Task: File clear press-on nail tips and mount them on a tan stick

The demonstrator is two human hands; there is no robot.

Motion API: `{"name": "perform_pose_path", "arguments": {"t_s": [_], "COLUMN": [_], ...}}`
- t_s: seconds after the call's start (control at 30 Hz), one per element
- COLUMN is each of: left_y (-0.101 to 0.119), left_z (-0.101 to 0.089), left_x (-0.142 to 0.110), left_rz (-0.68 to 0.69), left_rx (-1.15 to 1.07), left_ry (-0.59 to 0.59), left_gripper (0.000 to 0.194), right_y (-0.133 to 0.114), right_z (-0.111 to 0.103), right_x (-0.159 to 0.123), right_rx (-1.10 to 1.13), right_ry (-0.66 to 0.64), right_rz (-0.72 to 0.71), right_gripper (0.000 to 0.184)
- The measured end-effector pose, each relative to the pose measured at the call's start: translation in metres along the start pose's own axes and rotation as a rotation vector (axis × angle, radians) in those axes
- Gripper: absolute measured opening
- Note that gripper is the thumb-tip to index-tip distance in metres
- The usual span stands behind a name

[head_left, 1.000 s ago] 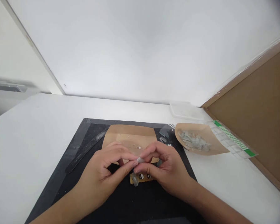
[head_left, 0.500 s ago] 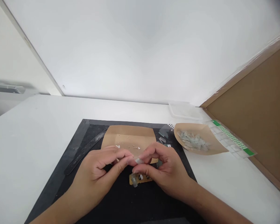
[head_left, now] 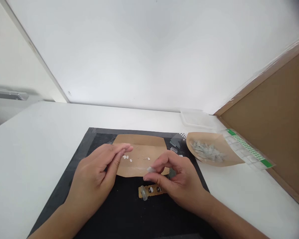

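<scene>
Between the thumb and index finger of my right hand [head_left: 178, 174] is a small translucent false nail tip [head_left: 150, 169]. My left hand [head_left: 96, 176] is apart from it, thumb and fingers pressed together above the left part of a brown paper tray [head_left: 142, 140]. Whatever those fingers hold, if anything, is hidden. Small white oval pieces [head_left: 127, 157] and crumbs lie in the tray. Below my right hand, a yellowish nail stand [head_left: 147, 193] rests on the black mat [head_left: 124, 212], a clear nail tip [head_left: 144, 194] mounted at its left end; my hand covers its right end.
A dark nail file [head_left: 82, 171] lies left of the tray, partly behind my left hand. To the right, another paper tray [head_left: 230, 156] holds many clear nail tips, beside a compartment box [head_left: 249, 147] with green markings. Loose tips [head_left: 173, 150] lie near the mat's far right corner.
My left hand has pulled away from the nail tip, moving left and up over the tray. More white pieces show in the tray. My right hand still pinches the nail tip, almost unmoved.
</scene>
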State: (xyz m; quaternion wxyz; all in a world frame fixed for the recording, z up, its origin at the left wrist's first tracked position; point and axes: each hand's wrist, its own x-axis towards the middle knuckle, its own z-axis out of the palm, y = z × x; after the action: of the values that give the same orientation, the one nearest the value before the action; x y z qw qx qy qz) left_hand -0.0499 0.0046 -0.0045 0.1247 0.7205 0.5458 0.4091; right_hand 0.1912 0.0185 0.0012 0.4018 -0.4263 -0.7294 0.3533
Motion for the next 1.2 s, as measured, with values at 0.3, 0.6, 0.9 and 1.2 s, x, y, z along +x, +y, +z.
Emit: {"name": "perform_pose_path", "arguments": {"t_s": [0.3, 0.6, 0.9, 1.2], "left_y": [-0.011, -0.014, -0.014, -0.020], "left_z": [-0.003, -0.001, 0.003, 0.007], "left_x": [0.001, 0.002, 0.000, -0.003], "left_rz": [-0.033, 0.031, 0.117, 0.205], "left_rx": [0.150, 0.150, 0.146, 0.134], "left_ry": [0.087, 0.041, -0.013, -0.086], "left_gripper": [0.011, 0.024, 0.030, 0.028], "right_y": [0.002, 0.004, 0.004, 0.005], "right_z": [-0.010, -0.014, -0.013, -0.013], "right_x": [0.002, 0.004, 0.004, 0.004], "right_rx": [-0.118, -0.114, -0.131, -0.141], "right_ry": [0.067, 0.099, 0.096, 0.088], "right_rz": [-0.014, -0.008, -0.009, -0.008], "right_gripper": [0.026, 0.025, 0.025, 0.025]}}
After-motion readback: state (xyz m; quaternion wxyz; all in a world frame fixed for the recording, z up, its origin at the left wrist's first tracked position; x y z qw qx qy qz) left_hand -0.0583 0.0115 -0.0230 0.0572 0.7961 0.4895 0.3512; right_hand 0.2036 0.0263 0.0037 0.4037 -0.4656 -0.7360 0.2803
